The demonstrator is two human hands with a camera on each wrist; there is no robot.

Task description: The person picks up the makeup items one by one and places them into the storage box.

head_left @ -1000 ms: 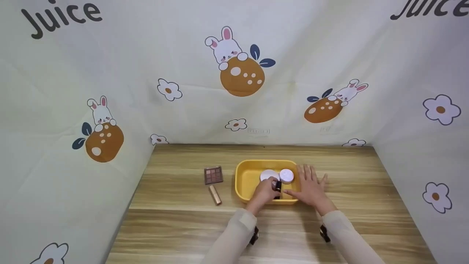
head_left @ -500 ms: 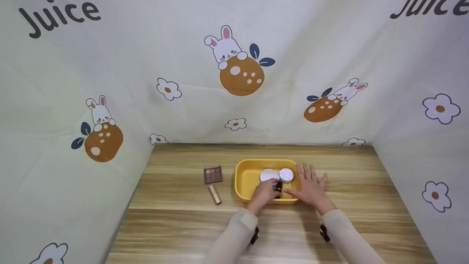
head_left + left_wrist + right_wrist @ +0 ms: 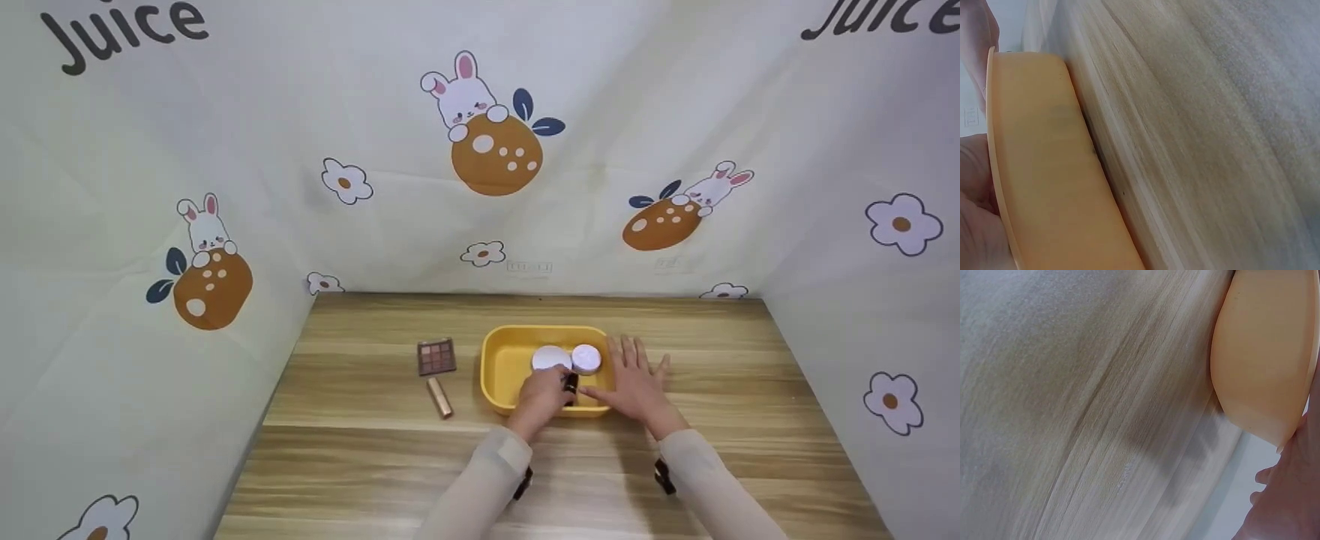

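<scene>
A yellow tray (image 3: pixel 495 330) stands on the table, seen from outside in the left wrist view as a tall yellow wall (image 3: pixel 1044 152). My left hand (image 3: pixel 543 393) reaches inside it, thumb and forefinger pinching a short black tube with a thin gold band (image 3: pixel 571 388), partly hidden by the fingers. Just beyond these fingers lie a white round disc (image 3: pixel 550 358) and a small lidded white jar (image 3: pixel 586 358). My right hand (image 3: pixel 637 384) rests with spread fingers on the tray's right rim, its thumb reaching inward over the tray.
Left of the tray lie an eyeshadow palette (image 3: pixel 436 357) with brownish pans and a gold tube (image 3: pixel 440 397). Printed cloth walls (image 3: pixel 390 232) enclose the wooden table (image 3: pixel 360 465) at the back and both sides.
My left hand shifts slightly to the right inside the tray, covering more of the black tube. The right hand stays at the rim; the other things have not moved.
</scene>
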